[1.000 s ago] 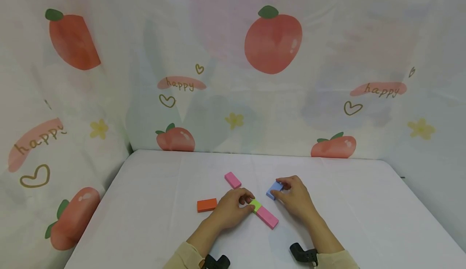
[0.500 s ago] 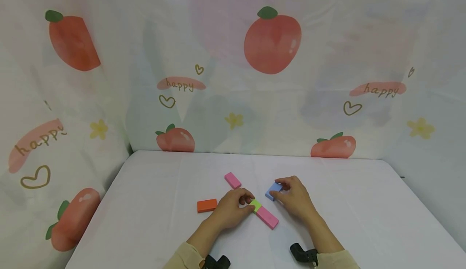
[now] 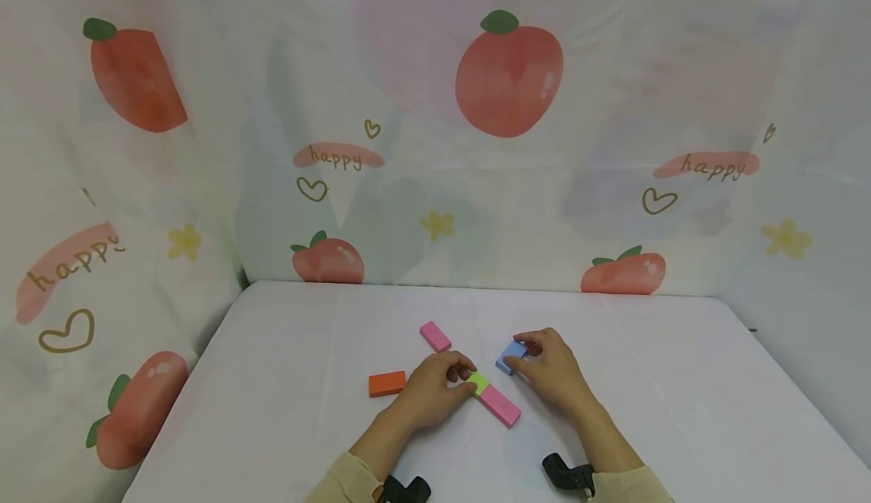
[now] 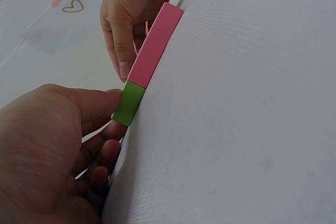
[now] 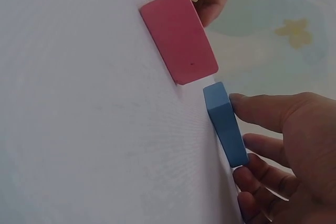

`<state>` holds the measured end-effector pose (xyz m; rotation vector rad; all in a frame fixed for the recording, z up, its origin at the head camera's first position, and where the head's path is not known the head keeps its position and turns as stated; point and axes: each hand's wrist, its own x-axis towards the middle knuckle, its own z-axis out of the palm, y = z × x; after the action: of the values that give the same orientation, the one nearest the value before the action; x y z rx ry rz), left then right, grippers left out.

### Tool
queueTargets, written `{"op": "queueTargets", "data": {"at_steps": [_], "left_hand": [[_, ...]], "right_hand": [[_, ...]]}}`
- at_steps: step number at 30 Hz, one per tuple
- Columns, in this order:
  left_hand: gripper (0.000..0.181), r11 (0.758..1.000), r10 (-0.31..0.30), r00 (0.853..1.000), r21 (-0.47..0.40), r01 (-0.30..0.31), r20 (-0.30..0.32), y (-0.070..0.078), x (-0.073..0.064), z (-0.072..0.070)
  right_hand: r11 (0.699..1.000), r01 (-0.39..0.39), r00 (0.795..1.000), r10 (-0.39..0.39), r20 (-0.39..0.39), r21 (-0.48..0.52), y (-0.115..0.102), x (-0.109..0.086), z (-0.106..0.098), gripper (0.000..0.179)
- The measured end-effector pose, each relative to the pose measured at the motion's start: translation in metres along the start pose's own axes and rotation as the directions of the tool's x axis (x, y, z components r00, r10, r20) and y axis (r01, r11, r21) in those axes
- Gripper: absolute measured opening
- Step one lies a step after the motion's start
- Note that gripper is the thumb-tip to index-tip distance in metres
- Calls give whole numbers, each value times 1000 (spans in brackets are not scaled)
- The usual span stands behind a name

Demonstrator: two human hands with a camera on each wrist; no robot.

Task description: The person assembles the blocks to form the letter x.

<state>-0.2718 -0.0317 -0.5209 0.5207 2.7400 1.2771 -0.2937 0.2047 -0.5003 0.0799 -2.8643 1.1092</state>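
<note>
My left hand (image 3: 435, 389) pinches a green block (image 3: 479, 383) between thumb and fingers. The green block lies end to end with a longer pink block (image 3: 500, 408), together making a slanting row; in the left wrist view, the pink block (image 4: 156, 45) runs straight on from the green block (image 4: 129, 103). To the right of that row, my right hand (image 3: 554, 367) holds a blue block (image 3: 511, 356) by its edges, low at the tabletop and apart from the row. Thumb and fingertips meet the sides of the blue block (image 5: 227, 124) in the right wrist view.
Beyond my left hand lies a second pink block (image 3: 435, 336), and an orange block (image 3: 386, 384) sits to its left. All rest on a table with a white cloth (image 3: 680, 397). A printed curtain (image 3: 408, 72) stands behind the table's far edge.
The blue block and my right fingers have shifted very slightly left since one second ago. My left hand, the row and the other blocks have stayed put.
</note>
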Motion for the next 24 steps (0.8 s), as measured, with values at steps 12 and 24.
{"op": "queueTargets", "data": {"at_steps": [12,24], "left_hand": [[17,1000,3,1000,0,-3,4,2,-1,-2],[17,1000,3,1000,6,-3,-4,4,-3,-2]], "right_hand": [[1000,7,1000,-7,14,3,-3,-1,-3,45],[1000,20,999,-20,27,14,-3,-1,-2,45]]}}
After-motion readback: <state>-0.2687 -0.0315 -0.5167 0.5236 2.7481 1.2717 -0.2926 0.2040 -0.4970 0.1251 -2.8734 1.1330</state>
